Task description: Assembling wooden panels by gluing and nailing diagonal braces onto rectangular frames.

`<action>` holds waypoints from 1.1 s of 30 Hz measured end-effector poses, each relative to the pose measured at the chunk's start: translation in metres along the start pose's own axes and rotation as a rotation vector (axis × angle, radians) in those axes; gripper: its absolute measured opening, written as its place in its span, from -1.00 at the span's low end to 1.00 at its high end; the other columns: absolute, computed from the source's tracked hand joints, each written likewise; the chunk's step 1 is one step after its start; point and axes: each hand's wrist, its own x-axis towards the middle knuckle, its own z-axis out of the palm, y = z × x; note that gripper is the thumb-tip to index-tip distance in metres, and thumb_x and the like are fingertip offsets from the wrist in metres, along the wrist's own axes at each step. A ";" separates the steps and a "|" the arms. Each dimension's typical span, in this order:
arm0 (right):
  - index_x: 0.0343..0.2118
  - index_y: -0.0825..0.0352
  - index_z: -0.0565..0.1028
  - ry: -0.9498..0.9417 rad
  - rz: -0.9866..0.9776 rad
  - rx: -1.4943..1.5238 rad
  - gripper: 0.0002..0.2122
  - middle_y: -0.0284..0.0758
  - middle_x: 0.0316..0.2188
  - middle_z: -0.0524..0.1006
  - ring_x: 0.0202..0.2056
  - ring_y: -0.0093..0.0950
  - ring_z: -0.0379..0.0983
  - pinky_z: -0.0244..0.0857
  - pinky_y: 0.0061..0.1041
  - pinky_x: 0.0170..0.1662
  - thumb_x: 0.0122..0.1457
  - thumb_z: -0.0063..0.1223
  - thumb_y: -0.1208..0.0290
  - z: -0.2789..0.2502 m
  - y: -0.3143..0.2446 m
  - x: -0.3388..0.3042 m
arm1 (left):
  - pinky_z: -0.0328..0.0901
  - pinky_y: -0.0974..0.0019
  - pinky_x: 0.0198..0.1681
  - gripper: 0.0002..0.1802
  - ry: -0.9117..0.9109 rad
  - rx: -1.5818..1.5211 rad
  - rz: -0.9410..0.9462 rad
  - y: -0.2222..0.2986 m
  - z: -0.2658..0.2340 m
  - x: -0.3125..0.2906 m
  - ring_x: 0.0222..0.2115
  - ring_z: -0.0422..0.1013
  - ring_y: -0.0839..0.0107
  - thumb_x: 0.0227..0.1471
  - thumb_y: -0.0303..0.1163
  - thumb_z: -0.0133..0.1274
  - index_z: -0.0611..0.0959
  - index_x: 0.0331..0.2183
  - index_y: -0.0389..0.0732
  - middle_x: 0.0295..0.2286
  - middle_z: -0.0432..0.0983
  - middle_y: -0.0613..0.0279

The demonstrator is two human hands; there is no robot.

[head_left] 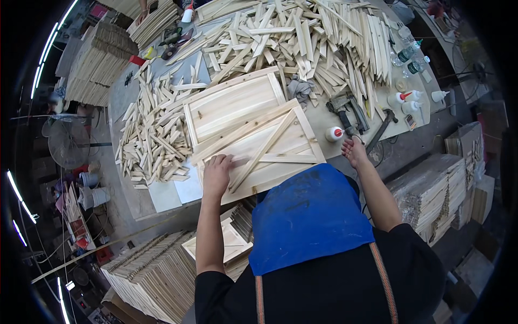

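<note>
In front of me lies a pale wooden panel (245, 156) with a raised frame, a diagonal strip (264, 151) and a short crosswise strip (288, 158). My left hand (216, 171) rests on its left end, fingers bent loosely over the wood and holding nothing I can see. Off the panel's right side, my right hand (354, 152) is turned partly palm up with its fingers curled but apart. It is just below the end of a dark nail gun (348, 112); whether they touch, I cannot tell. A second framed panel (234, 105) lies behind the first, partly covered by it.
Loose wooden strips (156, 129) heap at the left, with a larger pile (307, 38) at the back. Right of my hand are a hammer (382, 129), a red-capped white glue bottle (334, 134) and more bottles (411, 106). Stacked panels (148, 275) stand below left; wrapped stacks (431, 189) stand right.
</note>
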 end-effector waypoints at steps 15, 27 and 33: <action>0.00 0.51 0.42 -0.225 0.439 0.442 -0.30 -0.15 -0.28 0.52 -0.32 -0.30 0.50 0.45 -0.40 -0.27 0.31 -0.18 -0.23 0.040 0.003 0.005 | 0.29 0.04 0.12 -0.58 0.205 -0.055 0.086 0.007 0.005 0.004 0.01 0.42 0.07 0.02 -0.53 0.16 0.68 -0.02 -0.10 -0.05 0.53 0.10; 0.03 0.51 0.39 -0.250 0.463 0.660 -0.33 -0.07 -0.25 0.52 -0.32 -0.27 0.50 0.47 -0.42 -0.32 0.28 -0.10 -0.17 0.042 0.008 0.027 | 0.32 0.07 0.08 -0.57 0.223 -0.102 0.052 0.000 0.015 0.002 -0.03 0.44 0.09 -0.03 -0.54 0.19 0.70 -0.05 -0.11 -0.13 0.56 0.11; 0.03 0.48 0.42 -0.192 0.368 0.684 -0.49 0.00 -0.22 0.51 -0.24 -0.21 0.49 0.51 -0.39 -0.31 0.28 -0.03 0.05 0.049 0.003 0.024 | 0.35 0.07 0.05 -0.57 0.463 -0.093 -0.136 -0.034 -0.009 -0.016 -0.04 0.43 0.07 0.00 -0.53 0.23 0.68 -0.03 -0.11 -0.15 0.55 0.08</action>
